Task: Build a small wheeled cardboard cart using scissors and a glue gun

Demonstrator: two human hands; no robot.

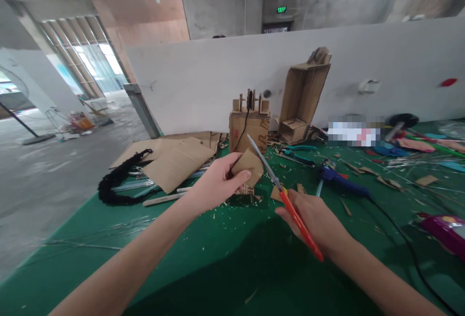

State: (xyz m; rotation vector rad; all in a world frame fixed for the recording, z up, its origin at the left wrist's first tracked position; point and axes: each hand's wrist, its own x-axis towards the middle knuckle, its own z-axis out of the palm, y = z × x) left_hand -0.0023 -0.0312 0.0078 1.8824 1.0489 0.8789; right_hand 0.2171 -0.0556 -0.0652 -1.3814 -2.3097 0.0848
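Well — left hand (222,182): cardboard (250,162); right hand (315,216): scissors (291,208).

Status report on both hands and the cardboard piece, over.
Left hand gripping cardboard piece. Right hand holding scissors alongside it. Box standing behind, scraps on table.

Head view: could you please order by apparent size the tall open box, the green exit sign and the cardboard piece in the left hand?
Largest to smallest:
1. Tall open box
2. Cardboard piece in the left hand
3. Green exit sign
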